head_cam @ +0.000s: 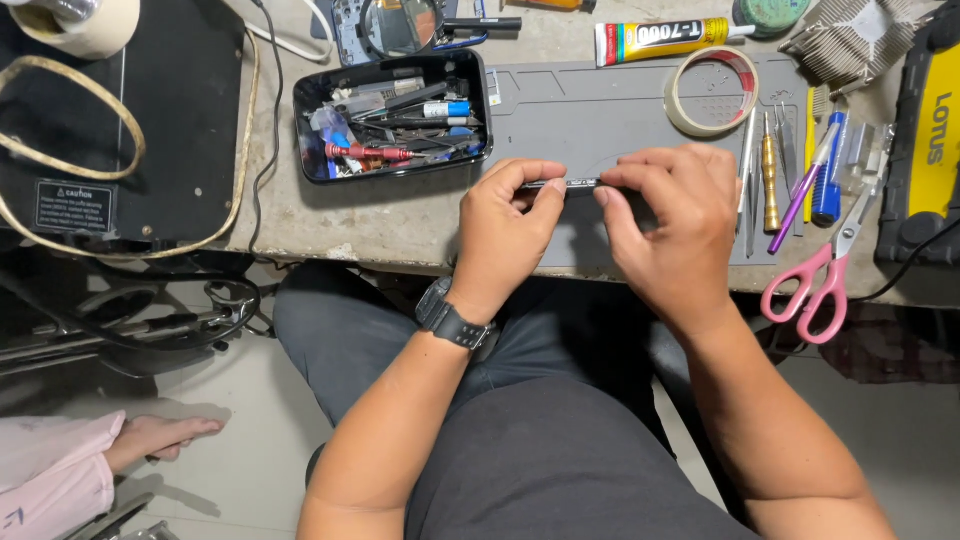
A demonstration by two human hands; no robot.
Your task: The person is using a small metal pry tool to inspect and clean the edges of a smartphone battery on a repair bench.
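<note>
Black tray (306,100) of small tools left of grey mat (570,115); tape roll (712,91), glue tube (660,39) behind; tweezers (748,170), brass-handled driver (769,180), blue pen (828,170), pink scissors (815,280) crowded right. Left hand (505,230), watch on wrist, fingers pinching left end of thin dark flat part (572,184). Right hand (670,225) fingers pinching right end, curled over. Part held level, edge-on, just above mat near counter (400,225) front edge. Bare mat behind hands; open counter strip toward left.

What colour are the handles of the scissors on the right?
Pink, seen clearly in the head view: the scissors lie at the table's edge.
</note>
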